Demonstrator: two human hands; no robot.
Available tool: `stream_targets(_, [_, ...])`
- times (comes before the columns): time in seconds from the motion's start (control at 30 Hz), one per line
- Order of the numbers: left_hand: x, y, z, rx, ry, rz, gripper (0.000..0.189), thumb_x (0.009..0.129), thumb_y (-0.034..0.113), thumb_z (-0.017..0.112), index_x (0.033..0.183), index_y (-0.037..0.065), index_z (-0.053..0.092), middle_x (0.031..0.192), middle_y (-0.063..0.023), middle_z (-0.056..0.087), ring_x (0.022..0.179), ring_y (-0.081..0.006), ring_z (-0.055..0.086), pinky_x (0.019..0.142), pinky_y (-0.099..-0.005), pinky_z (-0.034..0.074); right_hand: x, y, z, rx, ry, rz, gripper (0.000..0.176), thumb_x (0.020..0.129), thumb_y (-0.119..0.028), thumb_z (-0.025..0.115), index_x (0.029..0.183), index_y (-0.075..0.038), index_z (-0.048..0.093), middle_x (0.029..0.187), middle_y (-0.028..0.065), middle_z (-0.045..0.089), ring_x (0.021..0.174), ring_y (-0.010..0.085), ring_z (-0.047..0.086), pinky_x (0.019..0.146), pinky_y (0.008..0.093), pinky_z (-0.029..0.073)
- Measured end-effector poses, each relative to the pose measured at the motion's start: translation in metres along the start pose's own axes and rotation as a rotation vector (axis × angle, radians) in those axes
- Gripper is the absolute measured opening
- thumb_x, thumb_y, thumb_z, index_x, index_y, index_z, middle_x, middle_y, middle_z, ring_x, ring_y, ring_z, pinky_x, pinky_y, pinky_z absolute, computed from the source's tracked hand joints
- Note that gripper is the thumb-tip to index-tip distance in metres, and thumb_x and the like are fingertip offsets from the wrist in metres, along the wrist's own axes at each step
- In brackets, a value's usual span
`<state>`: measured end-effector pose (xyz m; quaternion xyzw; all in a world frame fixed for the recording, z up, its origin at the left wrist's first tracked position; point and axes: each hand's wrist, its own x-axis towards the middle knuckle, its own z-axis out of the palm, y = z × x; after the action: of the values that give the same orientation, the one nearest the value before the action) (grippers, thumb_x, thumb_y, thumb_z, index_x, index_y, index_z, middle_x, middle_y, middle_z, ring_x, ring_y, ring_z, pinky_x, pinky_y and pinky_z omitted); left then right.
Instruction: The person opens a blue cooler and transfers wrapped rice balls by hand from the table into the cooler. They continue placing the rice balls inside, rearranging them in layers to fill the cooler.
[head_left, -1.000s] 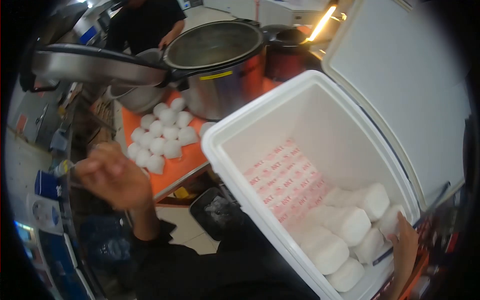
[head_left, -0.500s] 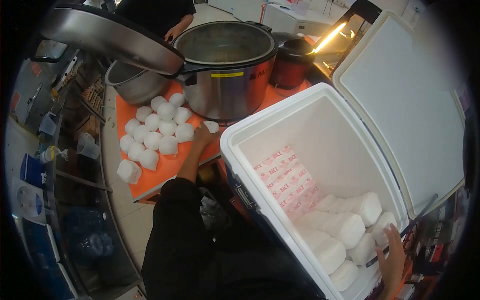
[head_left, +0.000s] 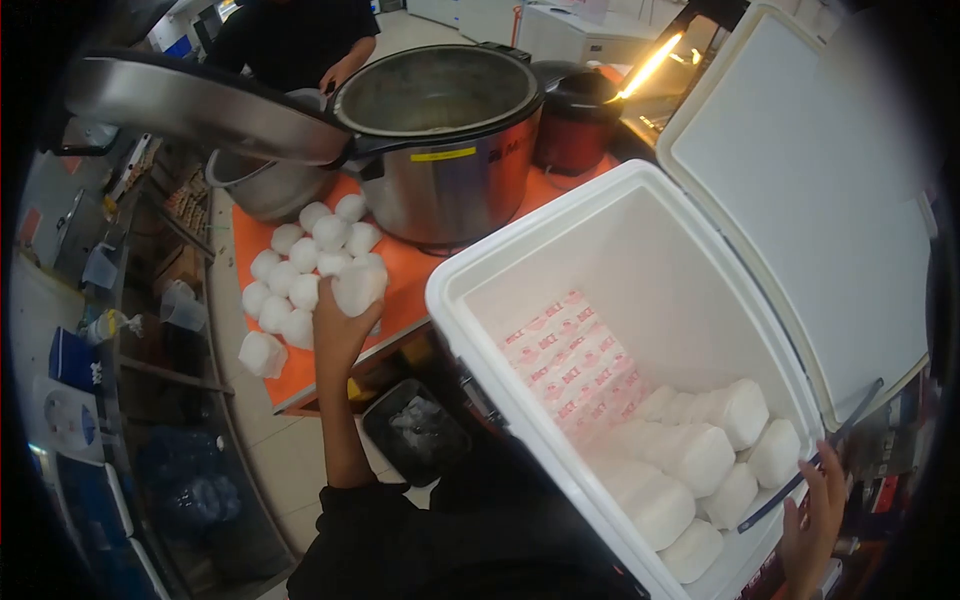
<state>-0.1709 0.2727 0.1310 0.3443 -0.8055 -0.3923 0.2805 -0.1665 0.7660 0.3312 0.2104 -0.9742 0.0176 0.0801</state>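
Note:
Raised over the orange tabletop, my left hand (head_left: 338,325) is closed around a white wrapped bundle (head_left: 361,284). Below it, several similar white bundles (head_left: 283,272) lie packed together, with one squarer bundle (head_left: 262,354) at the table's corner. My right hand (head_left: 818,515) is at the right rim of an open white cooler box (head_left: 520,245), fingers apart and nothing visible in its grip. A dark blue bar (head_left: 785,494) crosses the rim beside its fingers. Inside the cooler, several white bundles (head_left: 690,455) sit stacked at the near end, next to pink-printed white paper (head_left: 568,355).
A large steel rice cooker (head_left: 440,190) with its lid (head_left: 205,110) raised stands at the back of the orange table (head_left: 405,290). Beside it are a metal pot (head_left: 265,185) and a dark red cooker (head_left: 575,130). A bin (head_left: 415,430) is below; another person (head_left: 300,45) stands behind.
My left hand has lifted from the table's edge and moved left, holding a white bundle above the others. My right hand has shifted away from the cooler's bundles to its right rim.

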Motion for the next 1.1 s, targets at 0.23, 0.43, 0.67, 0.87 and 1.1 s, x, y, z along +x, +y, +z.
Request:
stream_targets(0.23, [-0.048,0.134,-0.043,-0.015,0.105,0.393,0.063,0.055,0.018,0.071,0.107,0.001,0.041,0.095,-0.0156,0.053,0.088,-0.0258,0.053,0.077,-0.034,0.043,0.122,-0.131,-0.004,0.109,-0.055,-1.015,0.059,0.077,-0.049,0.049,0.125,-0.015,0.042,0.129,0.0096,0.039,0.121,0.0249,0.035,0.097,0.0446,0.025])
stream_targets(0.43, [-0.072,0.156,-0.04,-0.095,0.075,0.303,0.076,0.052,0.015,0.073,0.114,0.001,0.032,0.102,-0.016,0.051,0.093,-0.0234,0.053,0.081,-0.033,0.041,0.187,-0.207,0.068,0.228,0.273,-1.071,0.053,0.081,-0.042,0.049,0.127,-0.018,0.036,0.135,0.0101,0.029,0.125,0.0311,0.026,0.094,0.054,0.025])
stream_targets(0.67, [-0.073,0.191,-0.035,-0.308,-0.301,0.554,0.098,0.051,0.016,0.07,0.131,0.004,0.015,0.11,-0.0166,0.046,0.099,-0.0257,0.05,0.086,-0.0332,0.04,0.15,-0.086,0.029,0.139,0.509,-0.565,0.051,0.081,-0.035,0.05,0.121,-0.005,0.039,0.131,0.023,0.029,0.123,0.0349,0.028,0.091,0.0539,0.029])
stream_targets(0.87, [-0.064,0.261,0.058,-0.697,-1.568,0.069,0.077,0.068,0.038,0.062,0.126,-0.003,0.03,0.121,-0.0166,0.04,0.108,-0.0249,0.046,0.088,-0.0339,0.038,0.034,-0.002,-0.034,-0.01,0.325,-0.078,0.043,0.078,-0.028,0.051,0.117,-0.009,0.047,0.127,0.018,0.039,0.12,0.0325,0.034,0.094,0.046,0.029])
stream_targets(1.1, [-0.207,0.3,0.122,-0.102,-1.672,0.405,0.085,0.073,0.035,0.063,0.13,-0.001,0.012,0.121,-0.0204,0.035,0.112,-0.0258,0.04,0.091,-0.0338,0.036,-0.072,0.013,-0.022,0.336,0.471,0.28,0.046,0.071,-0.029,0.052,0.109,-0.003,0.051,0.122,0.016,0.043,0.116,0.0277,0.04,0.095,0.0383,0.029])
